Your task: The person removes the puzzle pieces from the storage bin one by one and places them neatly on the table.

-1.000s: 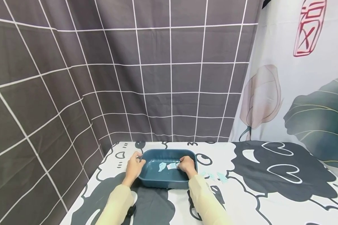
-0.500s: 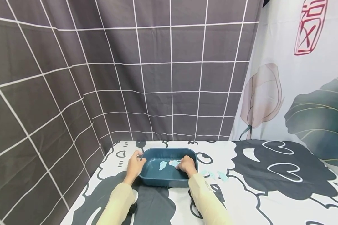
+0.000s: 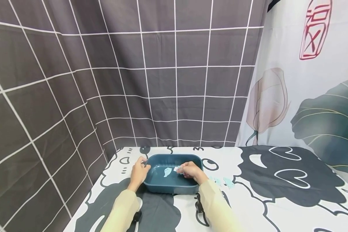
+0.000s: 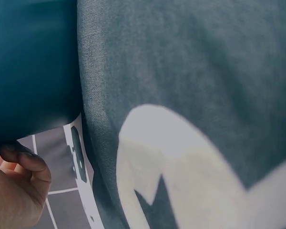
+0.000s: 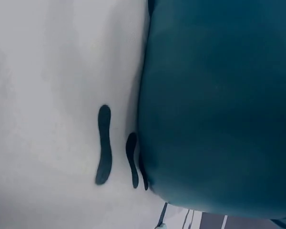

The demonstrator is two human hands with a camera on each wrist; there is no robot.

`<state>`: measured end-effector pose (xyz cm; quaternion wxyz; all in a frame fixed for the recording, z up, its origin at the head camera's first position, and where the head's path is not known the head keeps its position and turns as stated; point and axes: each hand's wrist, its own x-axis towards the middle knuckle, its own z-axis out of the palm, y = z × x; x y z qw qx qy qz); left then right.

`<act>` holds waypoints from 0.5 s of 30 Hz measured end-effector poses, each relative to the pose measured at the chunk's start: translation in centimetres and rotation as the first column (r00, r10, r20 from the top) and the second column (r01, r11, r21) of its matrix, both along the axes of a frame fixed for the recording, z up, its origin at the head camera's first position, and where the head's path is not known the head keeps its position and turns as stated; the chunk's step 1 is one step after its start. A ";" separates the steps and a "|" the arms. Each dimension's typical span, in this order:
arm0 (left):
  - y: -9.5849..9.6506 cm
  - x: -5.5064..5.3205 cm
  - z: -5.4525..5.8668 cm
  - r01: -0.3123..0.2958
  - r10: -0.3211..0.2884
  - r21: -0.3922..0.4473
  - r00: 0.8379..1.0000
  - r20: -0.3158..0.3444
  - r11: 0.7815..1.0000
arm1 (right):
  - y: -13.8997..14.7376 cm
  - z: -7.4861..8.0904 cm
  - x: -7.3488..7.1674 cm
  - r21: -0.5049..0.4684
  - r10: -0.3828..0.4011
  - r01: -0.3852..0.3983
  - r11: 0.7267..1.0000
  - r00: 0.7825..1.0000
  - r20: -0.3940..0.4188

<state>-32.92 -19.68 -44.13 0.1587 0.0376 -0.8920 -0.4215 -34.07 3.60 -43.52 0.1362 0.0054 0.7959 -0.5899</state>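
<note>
A dark blue rectangular basin (image 3: 174,189) stands on the printed cloth. My left hand (image 3: 137,174) grips its left rim, thumb toward the inside; the left wrist view shows the curled fingers (image 4: 31,164) under the basin's edge. Reaching over the right rim, my right hand (image 3: 189,169) is inside the basin and pinches a small pale blue scrap (image 3: 176,168), partly covered by the fingertips. A second pale blue scrap (image 3: 167,172) lies flat on the basin floor, left of those fingertips. Only the basin's outer wall (image 5: 219,109) and cloth show in the right wrist view, without the hand.
Several pale blue scraps (image 3: 228,182) lie on the black-and-white cloth (image 3: 261,209) just right of the basin. A dark grey gridded curtain (image 3: 162,80) hangs behind and to the left. A white floral curtain (image 3: 278,96) hangs at the right.
My right hand has shifted left and turned inside the basin, its fingertips now overlapping more of the right-hand scrap. The left hand and basin have stayed in place.
</note>
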 end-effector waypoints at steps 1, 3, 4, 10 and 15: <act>0.0 0.0 0.0 0.001 -0.001 0.001 1.000 -0.001 1.000 | 0.0 0.1 0.1 -0.019 0.012 -0.012 1.000 1.000 0.001; 0.1 0.0 -0.1 -0.003 0.003 -0.005 1.000 -0.005 1.000 | 0.1 0.2 0.3 -0.052 0.034 -0.035 0.998 0.999 -0.007; 0.1 0.0 -0.1 -0.006 0.006 -0.010 1.000 -0.008 1.000 | 0.1 0.3 0.4 -0.067 0.040 -0.041 0.997 0.999 -0.010; 0.3 0.0 -0.2 0.013 -0.013 -0.029 1.000 -0.004 0.999 | 1.0 1.2 1.2 -0.074 0.058 -0.062 0.995 0.997 -0.050; 0.0 -0.1 -0.1 0.002 -0.002 -0.058 1.000 -0.010 0.998 | 2.2 2.8 2.0 -0.025 0.107 -0.110 0.994 0.987 -0.119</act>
